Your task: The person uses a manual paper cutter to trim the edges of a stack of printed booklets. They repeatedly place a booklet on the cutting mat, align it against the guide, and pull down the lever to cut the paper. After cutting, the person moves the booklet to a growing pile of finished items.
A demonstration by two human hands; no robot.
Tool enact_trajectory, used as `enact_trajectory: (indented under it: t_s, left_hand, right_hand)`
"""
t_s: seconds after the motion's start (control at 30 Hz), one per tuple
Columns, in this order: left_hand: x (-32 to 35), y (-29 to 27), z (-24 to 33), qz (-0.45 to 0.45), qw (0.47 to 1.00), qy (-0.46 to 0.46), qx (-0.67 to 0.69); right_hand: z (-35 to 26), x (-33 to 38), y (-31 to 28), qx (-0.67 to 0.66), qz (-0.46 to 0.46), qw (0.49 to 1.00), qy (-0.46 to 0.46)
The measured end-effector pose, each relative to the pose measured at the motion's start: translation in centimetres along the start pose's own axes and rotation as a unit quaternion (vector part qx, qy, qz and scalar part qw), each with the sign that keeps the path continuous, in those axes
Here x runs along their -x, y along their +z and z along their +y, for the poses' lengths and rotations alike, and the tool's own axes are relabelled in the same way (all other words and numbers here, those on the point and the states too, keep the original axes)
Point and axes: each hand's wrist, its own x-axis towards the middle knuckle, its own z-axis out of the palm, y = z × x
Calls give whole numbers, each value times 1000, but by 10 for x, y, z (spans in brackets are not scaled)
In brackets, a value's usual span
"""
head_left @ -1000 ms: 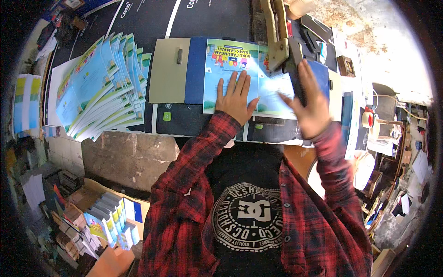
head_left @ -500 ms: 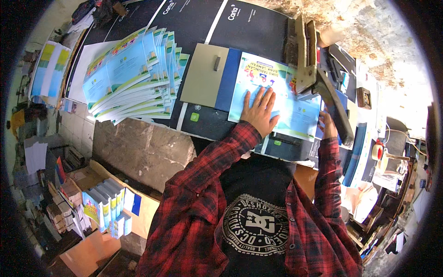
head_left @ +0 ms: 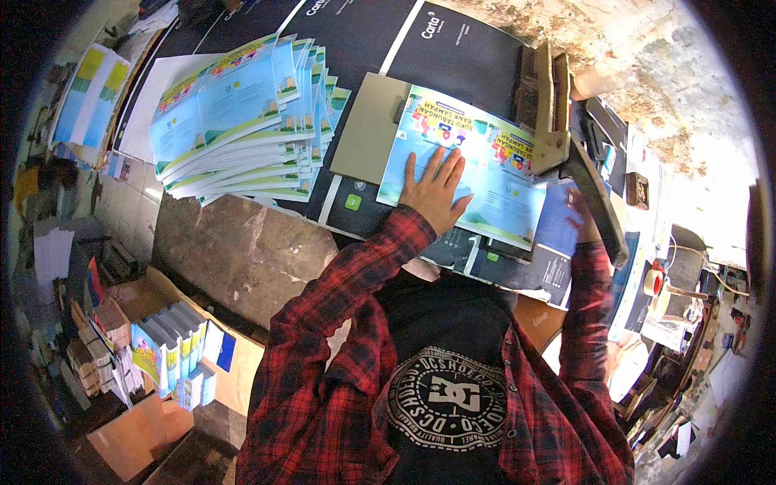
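A printed cover spread (head_left: 501,202) lay beneath the left hand (head_left: 435,190), its long axis running left to right and tipping slightly toward the person at the right end.
The left hand rested palm-down on the spread's left half, fingers extended and a little apart, clamped on nothing; the right hand (head_left: 584,217), blurred, was just beyond the spread's right edge, over a blue panel (head_left: 556,226) and beside the black handle (head_left: 602,204) of a lever-arm tool (head_left: 554,145), and whether its fingers gripped anything could not be told. The spread's far right corner met the tool's head, so that end was nearer the right hand. Left of a beige board (head_left: 364,129) lay fanned printed sheets (head_left: 234,97); at lower left, a cardboard box (head_left: 242,380) held upright booklets (head_left: 172,333).
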Motion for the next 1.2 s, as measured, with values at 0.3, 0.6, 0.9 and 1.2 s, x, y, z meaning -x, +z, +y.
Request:
enact_trajectory:
  t_s: [0.3,0.6,0.9,1.2]
  left_hand:
    - [-4,-8,-5,-8,1000,7,-12]
    - [-2,-10,0,-2,1000,-5,7]
    - [8,-6,-3,-16,1000,-20,-4]
    - [-40,-46,-41,50,955,-291,-15]
  right_hand:
    - [-184,89,93,511,-108,807,-275]
    - [-67,112,159,458,115,807,-356]
    - [-150,118,123,405,21,866,-292]
    - [-22,-11,22,41,40,996,-71]
